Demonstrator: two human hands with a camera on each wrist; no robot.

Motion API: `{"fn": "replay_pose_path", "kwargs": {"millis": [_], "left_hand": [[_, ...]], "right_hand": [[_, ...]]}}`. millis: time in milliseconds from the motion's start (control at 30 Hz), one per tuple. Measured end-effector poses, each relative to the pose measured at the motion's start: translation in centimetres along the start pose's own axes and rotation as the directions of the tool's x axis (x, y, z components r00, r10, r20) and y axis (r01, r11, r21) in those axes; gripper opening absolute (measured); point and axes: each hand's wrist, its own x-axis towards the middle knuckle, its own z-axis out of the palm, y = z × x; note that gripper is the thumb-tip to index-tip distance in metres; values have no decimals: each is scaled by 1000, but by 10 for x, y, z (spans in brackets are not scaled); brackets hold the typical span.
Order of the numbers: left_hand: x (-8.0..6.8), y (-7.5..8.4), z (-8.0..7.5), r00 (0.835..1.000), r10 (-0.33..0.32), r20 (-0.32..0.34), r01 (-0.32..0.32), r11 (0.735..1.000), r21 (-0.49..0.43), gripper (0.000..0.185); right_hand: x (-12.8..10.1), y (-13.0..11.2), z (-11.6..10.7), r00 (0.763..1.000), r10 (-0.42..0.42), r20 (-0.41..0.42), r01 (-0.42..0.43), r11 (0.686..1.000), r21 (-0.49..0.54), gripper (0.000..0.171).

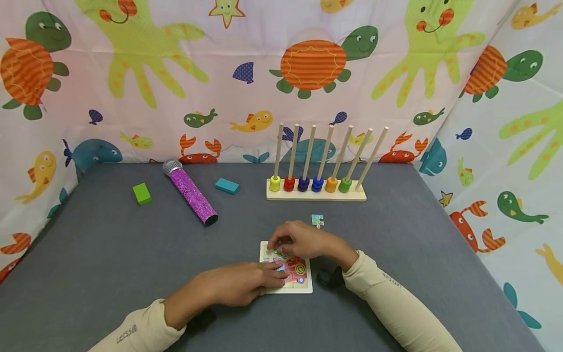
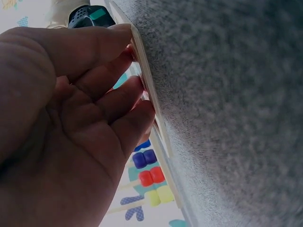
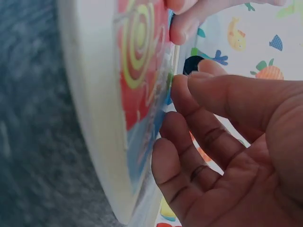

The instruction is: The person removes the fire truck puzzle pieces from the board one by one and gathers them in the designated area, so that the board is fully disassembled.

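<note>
One small square wooden jigsaw board (image 1: pixel 303 287) with a red and yellow spiral picture, near middle of the grey felt surface (image 1: pixel 110 254). Left hand (image 1: pixel 239 283): straight fingers (image 2: pixel 125 101) pressed flat on it. Right hand (image 1: pixel 303 240): fingers curled, tips on the board's far edge; whether they pinch a piece, cannot tell. One loose piece (image 1: pixel 317 220) just beyond. Rack (image 1: pixel 316 188): seven pegs, six beads. Two blocks, green (image 1: pixel 141 193) and teal (image 1: pixel 227 186); one purple glitter microphone (image 1: pixel 190 192). Sleeve lettering unreadable.

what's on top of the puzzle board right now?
Both hands rest on the puzzle board: left hand fingers flat, right hand fingertips at its far edge. Red and pink pieces with a spiral show; the part under the hands is hidden.
</note>
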Motion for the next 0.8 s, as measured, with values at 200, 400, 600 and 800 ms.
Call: {"fn": "replay_pose_path", "kwargs": {"millis": [200, 400, 600, 800], "left_hand": [[1, -4, 2, 1000, 17, 2, -17, 1000, -26, 38], [3, -5, -1, 1000, 15, 12, -15, 1000, -2, 38], [3, -3, -2, 1000, 5, 22, -5, 1000, -9, 38], [2, -2, -2, 1000, 11, 8, -12, 1000, 22, 37]], "right_hand": [[2, 5, 4, 1000, -14, -9, 14, 1000, 3, 22], [2, 4, 1, 999, -27, -36, 26, 1000, -9, 22], [0, 4, -1, 999, 23, -44, -22, 1000, 6, 24], [-4, 2, -10, 997, 83, 4, -83, 995, -52, 20]]}}
